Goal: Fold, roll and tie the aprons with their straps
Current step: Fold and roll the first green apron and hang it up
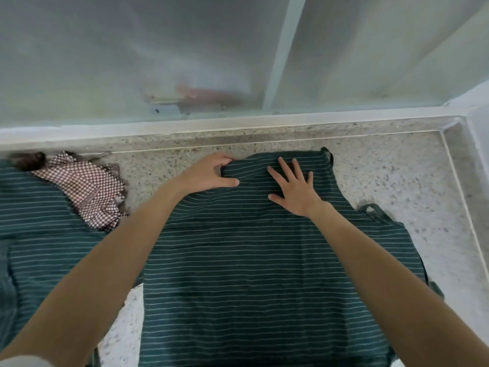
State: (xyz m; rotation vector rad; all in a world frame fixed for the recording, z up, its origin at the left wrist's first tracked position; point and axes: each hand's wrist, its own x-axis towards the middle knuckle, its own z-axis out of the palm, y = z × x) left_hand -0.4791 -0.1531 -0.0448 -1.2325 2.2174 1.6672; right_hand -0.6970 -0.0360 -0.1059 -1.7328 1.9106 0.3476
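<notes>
Left hand: I see my left hand (209, 172) at the far left corner of the green striped apron (264, 260), fingers curled over the top edge and thumb stretched along the cloth, so a fold of fabric is bunched between them.
Right hand: my right hand (293, 188) lies flat on the apron's upper part, fingers straight and spread, palm down; it presses the cloth and grasps nothing.
Apron: it is spread lengthwise on the speckled stone counter (397, 176), its narrow top end far from me, its wide body running down toward the bottom of the view.
Straps: a dark strap loop (328, 154) sticks up at the far right corner of the apron; another strap (371, 210) loops out at the right side, just beyond my right wrist.
Second apron: another green striped apron (34, 207) lies to the left, with a brown checked cloth (90, 189) resting on its far edge.
Hidden: both of my forearms cross the spread apron and cover parts of it; I cannot tell how much fabric sits under the left fingers.
Cut off: the apron's near end runs out of the bottom of the frame, and the second apron runs out at the left.
Hard to make out: behind the counter stands a frosted glass panel (132, 62); reddish shapes show through it, too blurred to name. A dark lump at the far left, beside the checked cloth, is unclear too.
</notes>
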